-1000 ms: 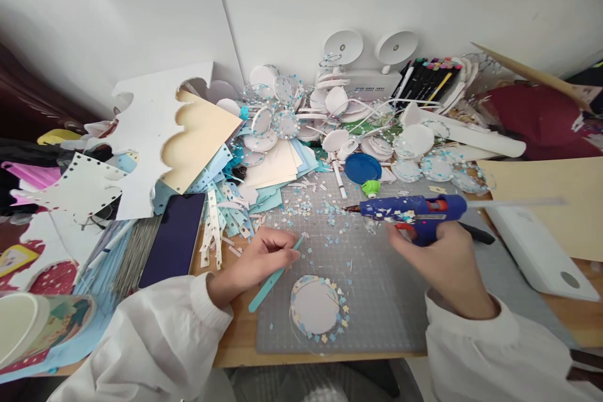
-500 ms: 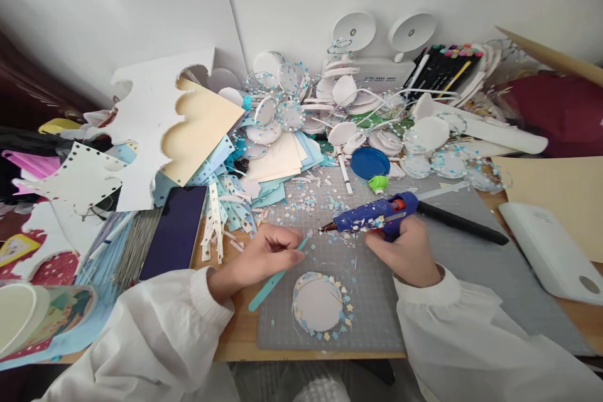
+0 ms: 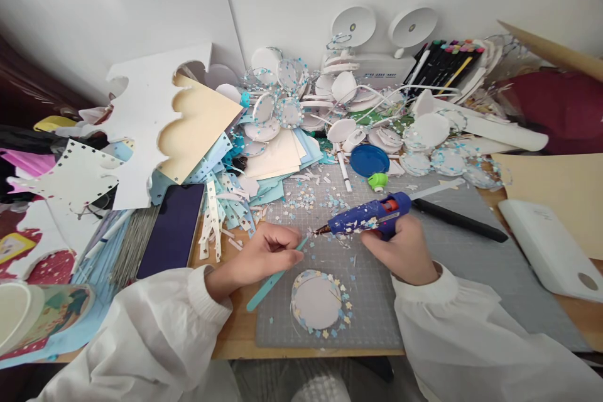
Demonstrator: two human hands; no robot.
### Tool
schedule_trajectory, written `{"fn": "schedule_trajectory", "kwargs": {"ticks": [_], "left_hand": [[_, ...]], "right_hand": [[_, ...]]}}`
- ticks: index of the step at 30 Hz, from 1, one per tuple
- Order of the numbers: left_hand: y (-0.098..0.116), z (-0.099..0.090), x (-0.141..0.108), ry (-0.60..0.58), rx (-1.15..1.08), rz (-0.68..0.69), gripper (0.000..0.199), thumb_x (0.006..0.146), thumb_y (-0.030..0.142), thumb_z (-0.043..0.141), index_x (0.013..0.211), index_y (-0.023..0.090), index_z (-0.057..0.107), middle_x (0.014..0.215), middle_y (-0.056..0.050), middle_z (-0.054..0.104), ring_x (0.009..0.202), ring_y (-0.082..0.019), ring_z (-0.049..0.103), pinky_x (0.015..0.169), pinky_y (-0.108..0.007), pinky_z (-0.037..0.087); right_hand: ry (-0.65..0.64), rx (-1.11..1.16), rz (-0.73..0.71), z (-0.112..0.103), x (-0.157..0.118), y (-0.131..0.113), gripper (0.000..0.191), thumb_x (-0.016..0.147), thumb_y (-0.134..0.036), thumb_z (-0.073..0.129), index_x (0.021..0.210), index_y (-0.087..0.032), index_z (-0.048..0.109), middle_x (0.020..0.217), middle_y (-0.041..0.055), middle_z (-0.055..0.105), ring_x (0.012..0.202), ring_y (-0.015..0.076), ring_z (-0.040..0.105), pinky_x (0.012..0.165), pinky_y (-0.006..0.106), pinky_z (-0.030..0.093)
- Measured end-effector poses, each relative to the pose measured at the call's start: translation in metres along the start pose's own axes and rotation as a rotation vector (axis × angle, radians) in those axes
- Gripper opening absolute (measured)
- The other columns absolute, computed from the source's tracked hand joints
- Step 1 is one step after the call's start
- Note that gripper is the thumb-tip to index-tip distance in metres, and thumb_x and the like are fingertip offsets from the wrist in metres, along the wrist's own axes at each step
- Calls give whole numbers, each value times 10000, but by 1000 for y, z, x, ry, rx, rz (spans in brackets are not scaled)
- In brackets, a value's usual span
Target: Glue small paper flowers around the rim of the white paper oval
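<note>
My left hand (image 3: 266, 254) is closed on a thin teal stick (image 3: 268, 291), held slanting over the mat's left edge. My right hand (image 3: 405, 248) grips a blue glue gun (image 3: 365, 217) flecked with small paper stars. The gun's dark nozzle points left and is at or very near the stick's upper tip; contact is too small to make out. Below, on the grey cutting mat (image 3: 377, 301), lies a white round disc (image 3: 316, 303) ringed with small blue, white and cream stars.
Loose paper stars (image 3: 301, 200) are scattered behind my hands. A blue lid (image 3: 370, 161), a green cap (image 3: 377, 181) and a black stick (image 3: 461, 220) lie farther back. A dark phone (image 3: 172, 231) is left, a white device (image 3: 549, 248) right. Decorated discs (image 3: 426, 132) crowd the back.
My right hand and the glue gun have shifted slightly left, bringing the nozzle closer to the teal stick's tip. My left hand still holds the stick in nearly the same place.
</note>
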State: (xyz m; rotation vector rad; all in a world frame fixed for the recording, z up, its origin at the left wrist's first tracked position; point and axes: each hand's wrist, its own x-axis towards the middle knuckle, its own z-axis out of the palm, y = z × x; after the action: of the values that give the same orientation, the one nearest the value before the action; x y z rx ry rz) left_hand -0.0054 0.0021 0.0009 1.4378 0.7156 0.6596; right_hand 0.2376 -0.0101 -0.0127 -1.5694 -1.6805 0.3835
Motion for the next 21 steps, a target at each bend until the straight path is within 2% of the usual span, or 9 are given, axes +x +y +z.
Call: {"fn": "schedule_trajectory", "kwargs": {"ticks": [12,19,21], "left_hand": [[-1,0,0,-6,-3,18,444,757,168,561,486,177,209,535,54,228,542,-90,235,538,-280,179],[0,1,0,-7,4,25,435,755,182,563,465,172,239,519,51,250,537,-89,259,535,-269,197],[0,1,0,-3,10,17,441,758,201,570,458,169,247,516,51,247,531,-86,255,532,-267,199]], "right_hand": [[-6,-36,-45,1,-1,2,200,627,-238,567,454,-186,481,408,-37,429,409,97,380,406,223,331],[109,-139,-211,0,0,1,295,623,-234,576,410,-212,373,364,-48,392,358,89,355,408,239,315],[136,-168,-214,-1,1,1,287,621,-239,584,419,-219,381,376,-41,411,367,101,383,423,250,329]]}}
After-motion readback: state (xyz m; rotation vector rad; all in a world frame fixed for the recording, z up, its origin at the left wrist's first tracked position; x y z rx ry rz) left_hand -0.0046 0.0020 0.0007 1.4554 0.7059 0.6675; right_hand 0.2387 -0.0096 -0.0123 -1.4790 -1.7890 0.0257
